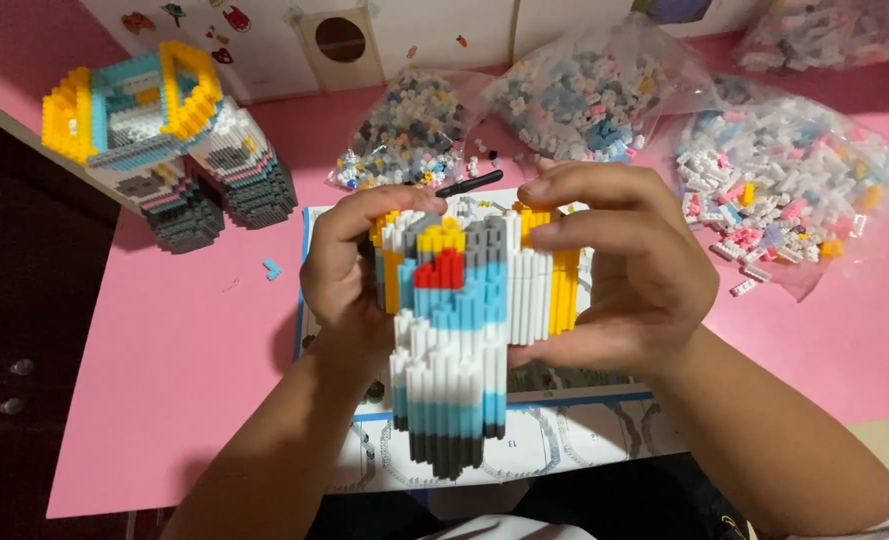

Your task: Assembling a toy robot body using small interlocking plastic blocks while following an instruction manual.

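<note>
Both of my hands are wrapped around one brick model (465, 330), holding it up over the middle of the pink table (185, 340). My left hand (350, 275) grips its left side, fingers curled across the top edge. My right hand (615, 270) clasps the right side, fingers curved over the top and thumb pressed beneath. The model is built of tiny bricks in white, yellow, grey, light blue and black, with one small red patch near its top centre. A long striped limb hangs down from it towards me, ending in black.

Under the model lies one sheet of printed building instructions (565, 430), flat on the table. One thin black tool (470, 184) rests just beyond my fingers. Farther back sit three clear bags of loose bricks: one mostly grey and black (410, 130), one mostly blue and white (575, 95), one mostly white and pink (780, 180). A fourth bag (835, 30) shows partly at the top right corner. At the far left stands one more built piece (155, 140), with a yellow and blue top on two striped legs. One loose blue brick (272, 268) lies alone on the table near it.
</note>
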